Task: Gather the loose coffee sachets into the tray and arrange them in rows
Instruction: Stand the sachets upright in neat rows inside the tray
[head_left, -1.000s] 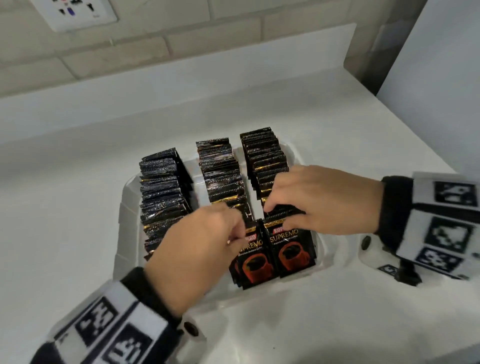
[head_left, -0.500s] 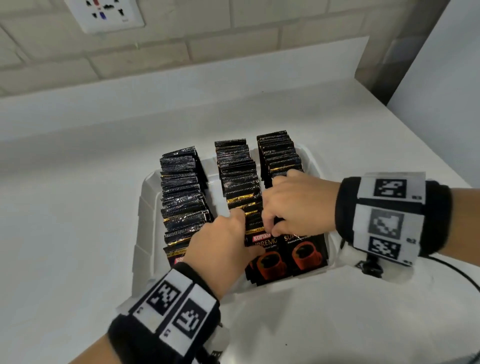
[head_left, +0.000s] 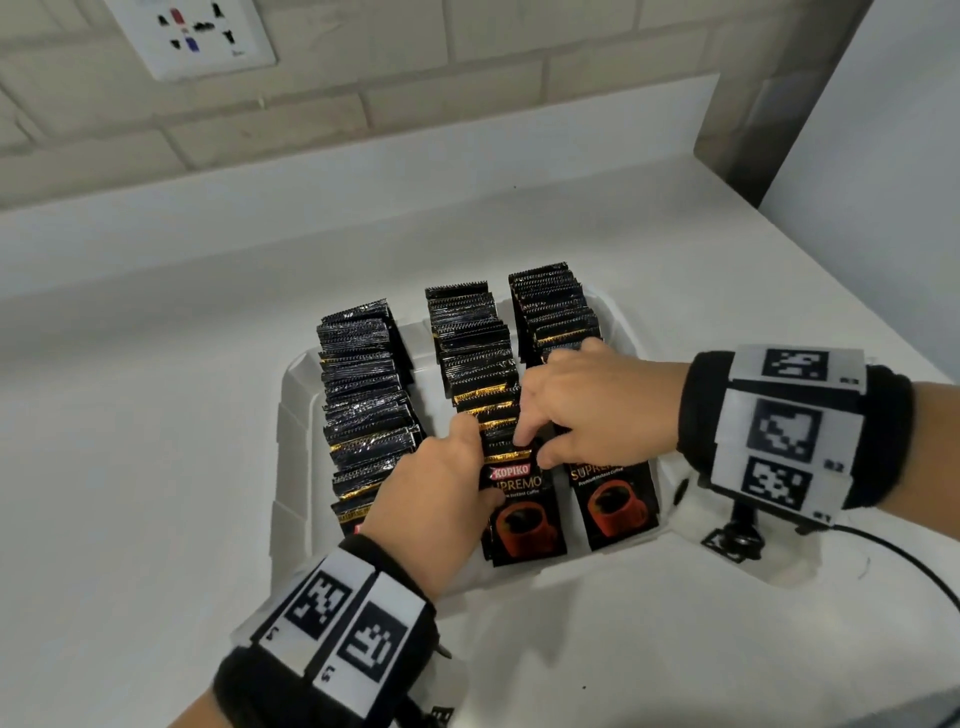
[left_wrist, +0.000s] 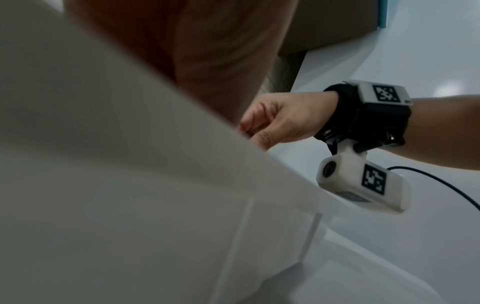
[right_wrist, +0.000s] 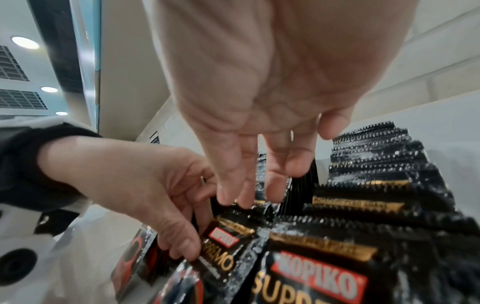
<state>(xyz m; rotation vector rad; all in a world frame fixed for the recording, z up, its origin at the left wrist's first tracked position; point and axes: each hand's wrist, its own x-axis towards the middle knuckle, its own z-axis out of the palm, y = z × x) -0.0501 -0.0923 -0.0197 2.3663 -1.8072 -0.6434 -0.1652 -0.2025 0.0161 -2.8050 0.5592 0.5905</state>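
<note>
Coffee sachets (head_left: 483, 364) are seen standing on edge in three rows inside a white tray (head_left: 291, 415) on a pale counter (head_left: 130, 415), with none visible loose outside it. Compared with a second ago, both hands have been drawn closer together over the near end of the middle row, and the front sachets of the middle and right rows, then touching, are now parted by a gap. The left hand (head_left: 436, 499) is curled against the front middle sachet (head_left: 522, 514), its thumb laid on the printed face in the right wrist view; whether the packet is truly pinched cannot be told. The right hand (head_left: 597, 410) is held with fingers fairly straight and slightly spread, fingertips (right_wrist: 228, 197) touching the sachet tops, nothing gripped. A wall socket (head_left: 200, 36) is mounted beyond. Gathering appears done; what remains is judged to be squaring the rows.
</note>
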